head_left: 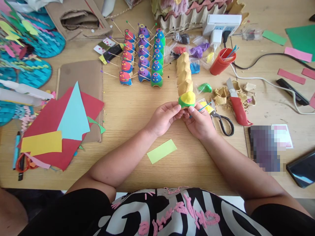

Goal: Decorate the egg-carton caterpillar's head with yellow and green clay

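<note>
Both my hands hold the near end of a strip of egg-carton cups (184,72). Its nearest cup is covered in yellow modelling clay (187,97) with a green band around the lower edge; the cups behind it are bare tan. My left hand (162,118) is closed on the left side of this cup, thumb against the green. On the right side, my right hand (201,123) pinches it and also has a thin blue stick (206,106) between its fingers. Below the hands lies a light green paper strip (161,151). Scissors (222,123) rest beside my right hand.
Rows of finished clay-covered caterpillars (142,55) stand behind, their pin antennae sticking out. At right are a red-handled knife (238,105), carton scraps (220,95), a red cup (222,61), cables and a phone (302,168). Coloured paper (44,123) lies on cardboard (80,70) at left.
</note>
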A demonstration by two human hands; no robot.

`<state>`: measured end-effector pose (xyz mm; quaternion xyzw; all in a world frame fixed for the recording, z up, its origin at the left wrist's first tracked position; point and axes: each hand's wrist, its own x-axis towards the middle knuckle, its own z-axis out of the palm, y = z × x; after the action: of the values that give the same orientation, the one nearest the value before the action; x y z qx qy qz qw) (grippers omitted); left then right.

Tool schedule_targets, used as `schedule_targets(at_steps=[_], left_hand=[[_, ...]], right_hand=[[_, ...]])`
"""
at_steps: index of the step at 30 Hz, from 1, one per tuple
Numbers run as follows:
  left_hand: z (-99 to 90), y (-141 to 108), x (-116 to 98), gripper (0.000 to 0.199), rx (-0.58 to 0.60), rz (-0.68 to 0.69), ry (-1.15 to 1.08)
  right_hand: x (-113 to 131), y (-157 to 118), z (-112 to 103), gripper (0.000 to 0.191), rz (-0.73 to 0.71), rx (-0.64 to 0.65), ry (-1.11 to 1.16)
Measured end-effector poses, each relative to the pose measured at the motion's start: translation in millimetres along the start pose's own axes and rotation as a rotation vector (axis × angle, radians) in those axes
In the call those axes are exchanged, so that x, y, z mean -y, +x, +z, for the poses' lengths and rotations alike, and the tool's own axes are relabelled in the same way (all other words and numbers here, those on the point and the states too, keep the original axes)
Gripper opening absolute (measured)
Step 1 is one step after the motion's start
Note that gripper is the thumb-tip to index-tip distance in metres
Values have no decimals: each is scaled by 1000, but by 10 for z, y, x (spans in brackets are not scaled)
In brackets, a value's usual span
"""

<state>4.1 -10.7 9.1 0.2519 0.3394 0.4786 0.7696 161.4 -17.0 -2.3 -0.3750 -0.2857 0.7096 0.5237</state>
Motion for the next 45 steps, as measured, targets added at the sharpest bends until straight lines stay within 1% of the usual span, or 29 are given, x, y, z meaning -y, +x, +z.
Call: schedule_targets(at_steps=[3,5,8,10,14,19,22,23,25,27,29,34,38,42,45], left_hand=[[-8,4,-1,40,19,5,29],[-17,10,3,41,25,11,26],[-32,19,10,36,-3,11,-13],[-37,22,10,35,-30,1,-33],[-37,24,2,32,-77,-20,-65],[-42,15,-3,34,-73,-26,-109],[-44,7,0,35,-73,-44,-108],[-43,5,2,35,-70,-50,-106],[-41,3,6,34,-54,-61,-106],[-41,3,9,33,-31,-66,-111],[-47,6,11,32,-23,-71,-116],[-61,11,12,29,-35,-77,-114],[-38,8,0,30,-19,-56,-124],[-22,10,-10,29,-59,-78,-108],[-36,19,-6,29,-67,-82,-101]], right_hand=[[5,-8,21,45,-9,18,-6],[6,-14,28,45,-11,24,-8],[1,-11,27,41,-22,-26,-23],[-3,-7,30,41,-61,-80,-44],[-6,-31,61,51,-213,-155,-123],[-55,-88,47,55,-502,-283,-225],[-111,-88,3,59,-620,-262,-311],[-126,-83,-12,57,-653,-236,-331],[-147,-71,-37,48,-703,-168,-356],[-153,-55,-53,35,-723,-112,-376],[-150,-36,-61,29,-715,-93,-399],[-149,1,-75,29,-674,-80,-398],[-174,-8,-90,27,-712,-94,-402],[-175,-20,-80,26,-713,-77,-420],[-153,-12,-77,30,-688,-99,-444]])
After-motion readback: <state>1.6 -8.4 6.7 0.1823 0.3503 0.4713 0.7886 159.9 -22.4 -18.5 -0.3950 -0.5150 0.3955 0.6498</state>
